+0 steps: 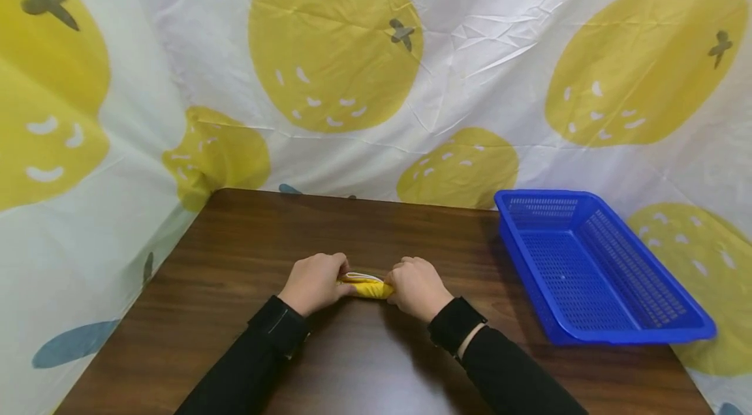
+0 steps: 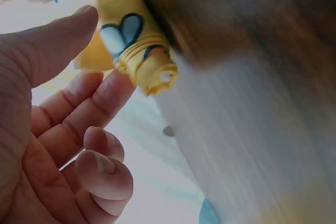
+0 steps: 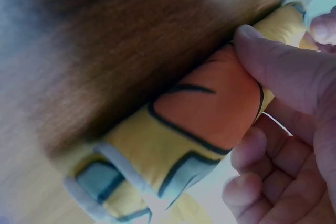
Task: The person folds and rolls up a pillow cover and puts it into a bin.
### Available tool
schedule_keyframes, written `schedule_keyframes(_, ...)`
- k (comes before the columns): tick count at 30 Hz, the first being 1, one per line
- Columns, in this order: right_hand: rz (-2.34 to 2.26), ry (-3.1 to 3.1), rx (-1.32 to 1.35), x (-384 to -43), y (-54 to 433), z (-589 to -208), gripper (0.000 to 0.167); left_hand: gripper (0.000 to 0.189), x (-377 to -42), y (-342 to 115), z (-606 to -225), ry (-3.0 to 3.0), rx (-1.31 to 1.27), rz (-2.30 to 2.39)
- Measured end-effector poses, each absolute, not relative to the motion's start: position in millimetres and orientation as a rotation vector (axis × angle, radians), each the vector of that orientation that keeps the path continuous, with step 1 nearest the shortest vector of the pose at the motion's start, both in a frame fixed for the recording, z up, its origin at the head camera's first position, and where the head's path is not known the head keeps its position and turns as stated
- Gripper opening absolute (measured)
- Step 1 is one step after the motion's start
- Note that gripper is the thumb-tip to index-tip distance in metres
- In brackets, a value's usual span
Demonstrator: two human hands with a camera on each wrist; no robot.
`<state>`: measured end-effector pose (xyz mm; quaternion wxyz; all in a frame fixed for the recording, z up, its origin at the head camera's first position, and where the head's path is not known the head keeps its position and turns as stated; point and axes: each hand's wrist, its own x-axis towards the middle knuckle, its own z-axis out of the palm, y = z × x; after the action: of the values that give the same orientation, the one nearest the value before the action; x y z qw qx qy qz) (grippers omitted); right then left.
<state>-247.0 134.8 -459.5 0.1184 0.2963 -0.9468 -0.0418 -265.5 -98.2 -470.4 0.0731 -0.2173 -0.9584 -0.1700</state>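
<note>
A rolled-up yellow printed cloth [image 1: 370,290] is held between both hands, low over the middle of the table. My left hand [image 1: 316,283] pinches its left end, with the thumb on one side and fingers on the other. At the other end, my right hand [image 1: 420,287] grips the roll between thumb and curled fingers. A white cord or edging shows along its top in the head view. Up close, the roll [image 3: 205,98] bears orange and grey-blue shapes outlined in black. One gathered end of the cloth [image 2: 155,74] sticks out past the left fingers.
On the right side of the brown wooden table [image 1: 247,232] stands a blue perforated plastic basket [image 1: 531,284]. A white curtain [image 1: 470,43] printed with yellow fruit hangs behind the table and along its sides.
</note>
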Motion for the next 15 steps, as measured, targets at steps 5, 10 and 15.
schedule_keyframes(5, -0.075, -2.806, 0.926, -241, 137, -457, 0.016, 0.025, -247, -115, -471, -2.846, -0.566, -0.707)
schedule_keyframes(10, -0.021, -2.824, 1.001, -236, 144, -454, 0.023, 0.03, -235, -128, -474, -2.818, -0.577, -0.836)
schedule_keyframes(15, 0.068, -2.832, 1.011, -231, 157, -438, 0.019, 0.031, -232, -129, -473, -2.787, -0.622, -0.879)
